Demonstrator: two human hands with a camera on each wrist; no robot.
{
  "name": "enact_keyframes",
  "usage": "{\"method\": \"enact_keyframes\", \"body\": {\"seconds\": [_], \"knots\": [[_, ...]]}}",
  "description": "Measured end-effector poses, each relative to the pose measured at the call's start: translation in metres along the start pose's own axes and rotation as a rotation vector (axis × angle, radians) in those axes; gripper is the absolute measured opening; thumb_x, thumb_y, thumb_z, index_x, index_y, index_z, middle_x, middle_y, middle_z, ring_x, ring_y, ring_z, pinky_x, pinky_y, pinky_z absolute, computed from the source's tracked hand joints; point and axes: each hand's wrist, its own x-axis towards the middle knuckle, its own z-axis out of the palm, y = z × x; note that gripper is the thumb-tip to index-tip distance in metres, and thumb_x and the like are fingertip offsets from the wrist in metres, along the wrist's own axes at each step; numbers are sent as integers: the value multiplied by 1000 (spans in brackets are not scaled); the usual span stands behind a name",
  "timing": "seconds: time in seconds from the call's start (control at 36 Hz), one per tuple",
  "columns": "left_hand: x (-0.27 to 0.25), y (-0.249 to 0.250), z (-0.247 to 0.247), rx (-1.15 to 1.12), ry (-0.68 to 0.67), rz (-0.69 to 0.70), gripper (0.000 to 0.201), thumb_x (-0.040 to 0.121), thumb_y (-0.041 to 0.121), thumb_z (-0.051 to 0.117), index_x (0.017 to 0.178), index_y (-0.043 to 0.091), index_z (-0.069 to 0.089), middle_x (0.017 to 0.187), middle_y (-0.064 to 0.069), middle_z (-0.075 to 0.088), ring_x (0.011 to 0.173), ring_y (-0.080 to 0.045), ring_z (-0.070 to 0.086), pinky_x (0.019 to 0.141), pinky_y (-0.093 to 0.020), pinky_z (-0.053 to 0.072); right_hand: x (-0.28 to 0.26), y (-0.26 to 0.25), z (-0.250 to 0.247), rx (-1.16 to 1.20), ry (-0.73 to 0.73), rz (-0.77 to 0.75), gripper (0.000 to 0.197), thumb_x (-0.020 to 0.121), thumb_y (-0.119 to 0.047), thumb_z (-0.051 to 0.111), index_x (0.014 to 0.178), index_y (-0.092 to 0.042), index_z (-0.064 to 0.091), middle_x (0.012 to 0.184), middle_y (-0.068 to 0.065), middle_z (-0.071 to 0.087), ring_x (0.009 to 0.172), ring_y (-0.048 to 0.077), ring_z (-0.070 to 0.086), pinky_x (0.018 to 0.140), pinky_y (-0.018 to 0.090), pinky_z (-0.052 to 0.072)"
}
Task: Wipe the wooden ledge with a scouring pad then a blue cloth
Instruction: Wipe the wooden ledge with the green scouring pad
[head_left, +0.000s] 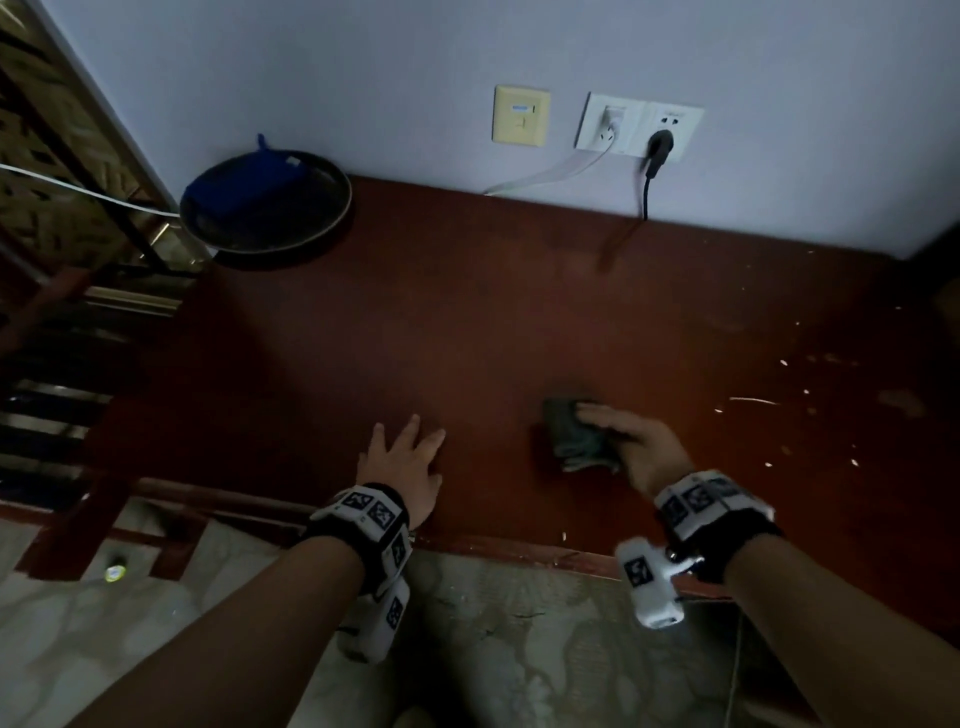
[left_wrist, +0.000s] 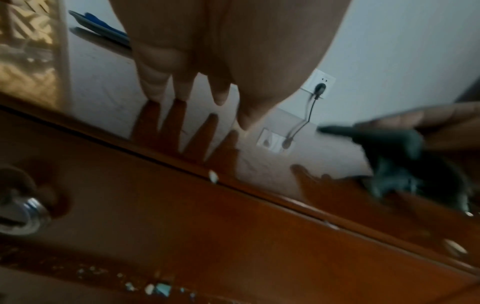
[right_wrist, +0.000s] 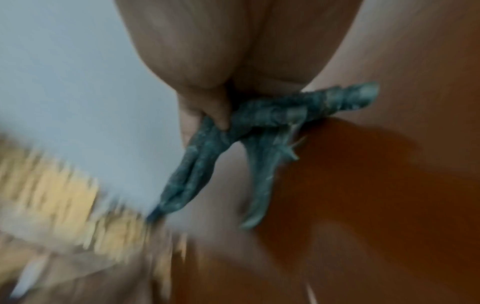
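The right hand (head_left: 636, 447) grips the scouring pad (head_left: 574, 436), a thin, dark green, fibrous sheet, crumpled and frayed at its edges. In the right wrist view the thumb (right_wrist: 221, 115) pinches the pad (right_wrist: 259, 127) against the fingers above it, and loose flaps hang down, one toward 7 o'clock and one toward 6 o'clock. In the head view the fingers lie over the top of the pad, pressing it onto the wooden ledge (head_left: 493, 312), at about 5 o'clock from the ledge's middle.

The left hand (head_left: 402, 457) holds nothing: its fingers are straight and spread, palm down flat on the ledge near the front edge, at 9 o'clock from the pad and well apart from it. The left wrist view shows the fingertips (left_wrist: 221, 98) meeting their own reflection on the glossy surface.

The ledge is a broad, smooth, reddish-brown board with a polished sheen; pale specks and scratches dot it at about 3 o'clock.

The blue cloth (head_left: 249, 187), folded and soft-looking, lies in a round, shallow, dark pan (head_left: 322, 228) at about 10 o'clock, against the wall (head_left: 363, 78).

On the pale wall at 12 to 1 o'clock sit a cream switch plate (head_left: 521, 115) and a white socket plate (head_left: 638, 124), with a flat white cable (head_left: 550, 174) and a black plug (head_left: 658, 148) whose cord drops behind the ledge.
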Motion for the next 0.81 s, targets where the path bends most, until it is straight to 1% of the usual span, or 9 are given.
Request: {"method": "enact_keyframes", "body": {"seconds": [0.11,0.14,0.19,0.25,0.39,0.47,0.58,0.67,0.81], "knots": [[-1,4,1,7,-9,-18,62,101,41,42,152,44,8,162,11,-10,148,-35,-8,119,-52,14,-4,24,-32,17,263,-30,44,86,22,38,117,1,62,126,11,53,102,25,57,69,9,50],[0,2,1,9,-5,-14,60,102,39,41,152,45,8,162,11,-9,148,-34,-7,119,-52,14,-6,38,-37,-115,313,-25,53,85,23,39,114,-12,66,130,11,52,109,28,55,79,14,51],[2,-1,1,16,10,-1,56,103,34,36,152,46,10,163,10,-6,149,-34,-4,120,-49,16,-15,58,-35,-480,299,-40,69,80,18,41,118,-34,63,143,8,45,134,31,39,109,26,32],[6,-6,2,3,33,8,54,104,28,34,151,46,13,163,10,-2,149,-32,-1,120,-46,18,-29,72,-21,-721,194,-2,69,80,14,42,136,-25,48,153,1,29,145,25,15,116,29,9],[18,-26,11,-26,99,73,59,98,17,34,146,49,23,161,14,14,148,-22,15,117,-45,25,-69,79,43,-703,263,7,73,81,8,41,145,-25,35,154,-12,20,146,17,2,119,36,4],[11,-27,8,-185,146,112,56,99,7,32,142,42,39,153,10,34,146,-24,19,118,-42,24,-70,74,73,-697,218,-35,68,83,6,42,145,-20,34,156,-7,19,146,18,0,118,33,-2],[-1,-39,3,-434,198,178,52,96,-6,35,132,27,52,124,6,59,124,-15,48,103,-18,32,-56,57,107,-752,61,-24,72,82,5,42,149,-17,25,158,-5,9,146,20,-6,117,33,-6],[-5,-58,3,-498,294,166,51,92,-11,37,124,25,54,111,3,53,109,-18,55,97,-25,40,-35,37,128,-798,-64,-6,74,83,5,42,150,-17,19,159,-5,2,146,22,-8,117,35,-5],[-16,-75,-3,-507,292,92,50,93,-8,35,137,14,47,129,-11,48,117,-24,53,103,-33,41,-9,17,162,-948,-258,-116,79,83,5,48,151,-18,15,159,-3,1,146,25,-6,117,37,-3]]}}
